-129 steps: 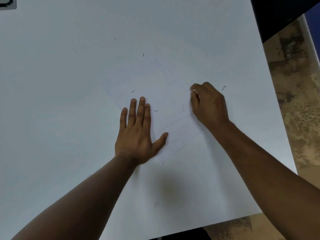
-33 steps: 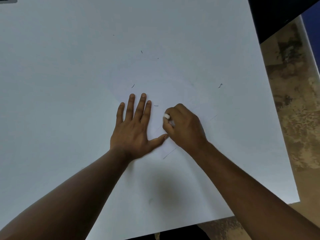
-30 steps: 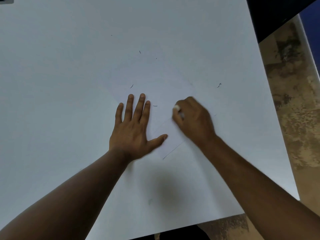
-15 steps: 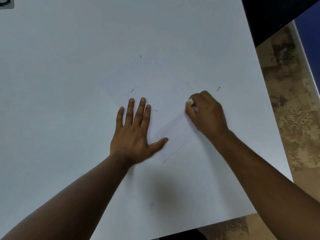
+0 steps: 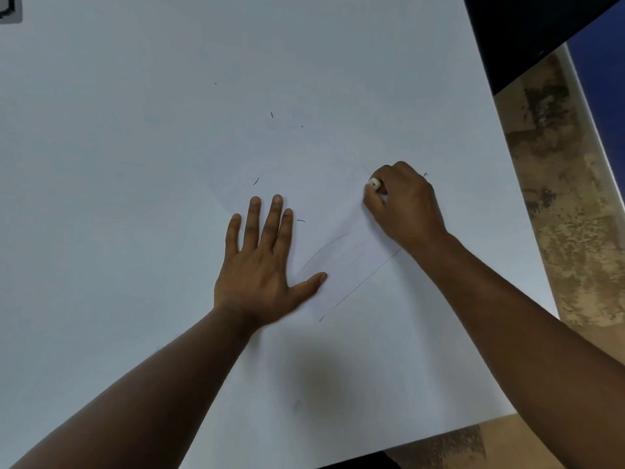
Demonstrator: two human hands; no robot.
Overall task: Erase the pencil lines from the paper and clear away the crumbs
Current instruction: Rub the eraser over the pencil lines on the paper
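Note:
A white sheet of paper (image 5: 338, 211) lies at an angle on the white table (image 5: 135, 164), barely distinct from it. Faint pencil lines (image 5: 341, 255) curve across its near part, and a straight line (image 5: 362, 286) marks its near right edge. My left hand (image 5: 260, 265) lies flat on the paper with fingers spread, pressing it down. My right hand (image 5: 406, 208) grips a small white eraser (image 5: 374, 183) at the sheet's right side, its tip showing past my fingers. Several dark eraser crumbs (image 5: 256, 181) lie scattered on the paper and table.
The table's right edge (image 5: 527, 245) runs diagonally, with mottled brown floor (image 5: 575, 214) beyond. A dark object (image 5: 524, 28) fills the top right corner. A grey-framed thing (image 5: 10, 10) sits at the table's far left corner. More crumbs (image 5: 271, 114) lie further back.
My right hand with the eraser has rubbed back and forth, from near my left thumb out to the paper's right side and further away from me. My left hand has stayed flat.

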